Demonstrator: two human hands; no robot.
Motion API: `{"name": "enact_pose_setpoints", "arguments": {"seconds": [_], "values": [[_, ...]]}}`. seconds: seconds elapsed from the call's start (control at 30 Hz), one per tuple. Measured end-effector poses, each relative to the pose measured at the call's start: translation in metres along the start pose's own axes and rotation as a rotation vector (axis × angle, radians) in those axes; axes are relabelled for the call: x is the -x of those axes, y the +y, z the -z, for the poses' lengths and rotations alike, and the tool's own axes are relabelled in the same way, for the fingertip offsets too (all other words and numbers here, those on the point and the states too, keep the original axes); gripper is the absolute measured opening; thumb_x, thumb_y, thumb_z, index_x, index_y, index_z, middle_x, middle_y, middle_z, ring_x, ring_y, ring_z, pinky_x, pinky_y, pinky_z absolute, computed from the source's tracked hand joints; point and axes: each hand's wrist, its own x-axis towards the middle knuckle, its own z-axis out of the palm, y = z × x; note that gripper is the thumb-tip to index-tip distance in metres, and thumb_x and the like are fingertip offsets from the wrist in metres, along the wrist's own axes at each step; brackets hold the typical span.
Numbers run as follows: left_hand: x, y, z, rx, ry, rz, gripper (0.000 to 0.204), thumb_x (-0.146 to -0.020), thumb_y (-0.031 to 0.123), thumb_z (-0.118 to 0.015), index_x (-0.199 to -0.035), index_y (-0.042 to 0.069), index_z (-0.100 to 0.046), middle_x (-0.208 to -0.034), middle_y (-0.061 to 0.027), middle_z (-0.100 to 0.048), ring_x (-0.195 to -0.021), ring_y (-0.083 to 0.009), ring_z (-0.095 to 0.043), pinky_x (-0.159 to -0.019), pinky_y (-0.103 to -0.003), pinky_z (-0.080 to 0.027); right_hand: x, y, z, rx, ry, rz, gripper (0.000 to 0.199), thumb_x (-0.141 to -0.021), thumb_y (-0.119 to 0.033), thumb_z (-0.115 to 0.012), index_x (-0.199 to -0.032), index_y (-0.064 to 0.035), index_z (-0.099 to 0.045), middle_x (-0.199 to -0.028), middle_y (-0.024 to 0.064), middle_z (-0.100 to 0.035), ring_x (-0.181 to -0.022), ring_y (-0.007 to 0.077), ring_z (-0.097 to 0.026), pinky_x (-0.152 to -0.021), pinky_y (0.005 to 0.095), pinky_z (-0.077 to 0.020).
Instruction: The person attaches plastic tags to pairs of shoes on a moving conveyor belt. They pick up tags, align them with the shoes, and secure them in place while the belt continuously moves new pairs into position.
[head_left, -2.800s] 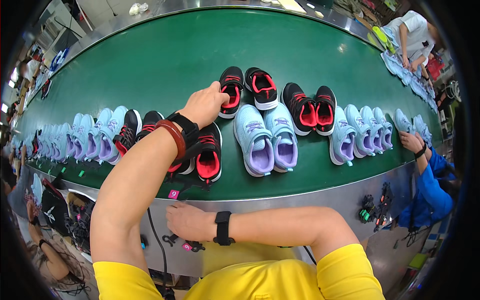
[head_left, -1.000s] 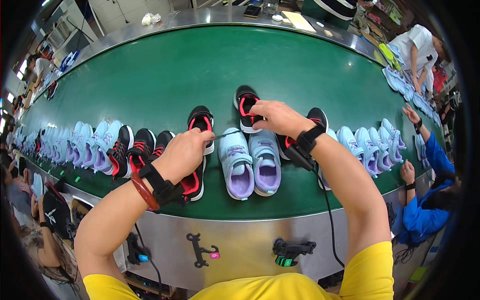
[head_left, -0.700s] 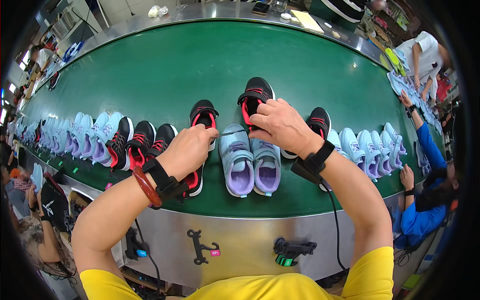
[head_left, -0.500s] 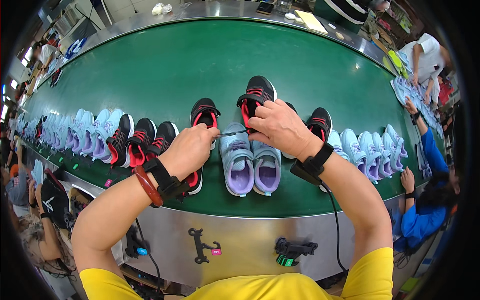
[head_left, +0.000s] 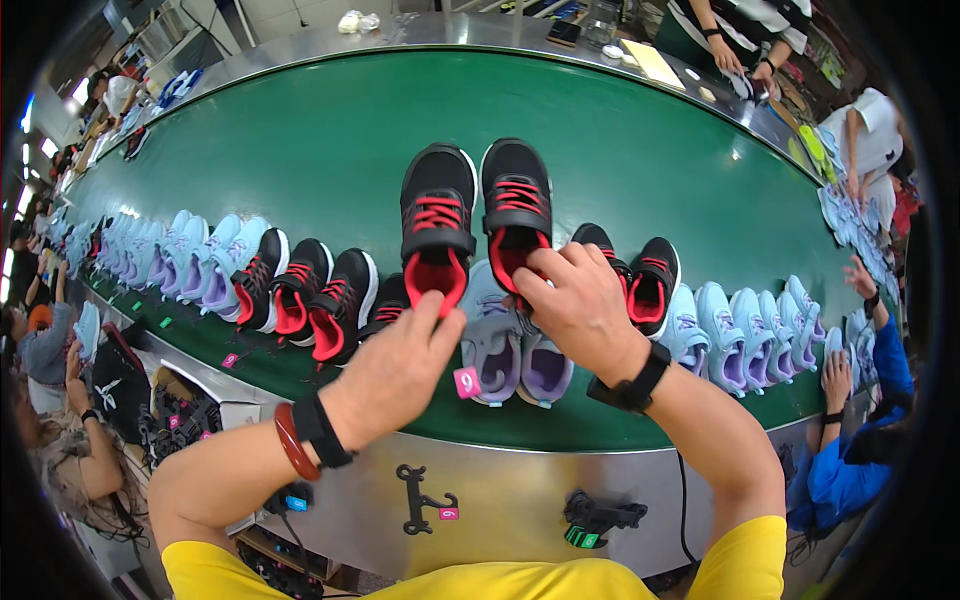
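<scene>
Two black sneakers with red laces and red lining stand side by side, toes pointing away. At the heel of the left sneaker [head_left: 438, 210], my left hand [head_left: 395, 365] is closed, its fingertips on the red opening. My right hand [head_left: 585, 315] has its fingers curled on the heel of the right sneaker [head_left: 516, 195]. Below and between my hands sits a pair of light blue shoes [head_left: 492, 350] with lilac lining, partly covered by both hands. A pink tag [head_left: 467, 382] hangs beside my left hand. My fingertips are partly hidden.
The sneakers stand on a green conveyor belt [head_left: 330, 130]. Black sneakers [head_left: 340, 300] and a long row of light blue shoes [head_left: 190, 255] line the left; more black sneakers [head_left: 652, 285] and blue shoes [head_left: 730, 335] stand right. A co-worker's hand [head_left: 836, 380] rests near the right end.
The left black sneaker has moved forward and right, level with the right one. The dark strip stretched between my hands no longer shows, and a pink tag has come into sight.
</scene>
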Motion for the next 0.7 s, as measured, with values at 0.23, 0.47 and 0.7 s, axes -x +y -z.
{"name": "enact_pose_setpoints", "arguments": {"seconds": [0.23,0.47,0.7], "values": [[0.021,0.022,0.002,-0.098,-0.073,0.046,0.056,-0.078,0.000,-0.055,-0.131,-0.006,-0.043,-0.119,-0.0232,-0.046,-0.083,-0.0274,-0.058,-0.076,-0.035,-0.052,0.006,-0.008,0.009,-0.074,0.055,0.077,0.017,-0.073,-0.011,-0.063,-0.091,-0.0084,-0.060,-0.087,0.0054,-0.053,-0.076,0.0244,-0.050,-0.070,0.0357,-0.0425],[0.016,0.019,0.000,-0.168,-0.043,0.057,0.055,-0.078,0.001,-0.056,-0.131,-0.006,-0.045,-0.123,-0.0248,-0.046,-0.089,-0.0298,-0.059,-0.080,-0.037,-0.053,-0.001,-0.001,0.003,-0.132,0.068,0.078,0.018,-0.073,-0.008,-0.064,-0.091,-0.0077,-0.059,-0.089,0.0061,-0.053,-0.078,0.0252,-0.052,-0.072,0.0367,-0.0441],[-0.014,-0.011,-0.008,0.009,-0.061,0.185,0.042,-0.082,-0.003,-0.050,-0.124,-0.002,-0.049,-0.126,-0.0284,-0.047,-0.100,-0.0418,-0.060,-0.084,-0.043,-0.052,-0.013,0.021,-0.022,-0.263,-0.057,-0.055,0.035,-0.072,0.002,-0.065,-0.106,-0.0052,-0.061,-0.109,0.0113,-0.059,-0.092,0.0317,-0.058,-0.080,0.0395,-0.0497]]}}
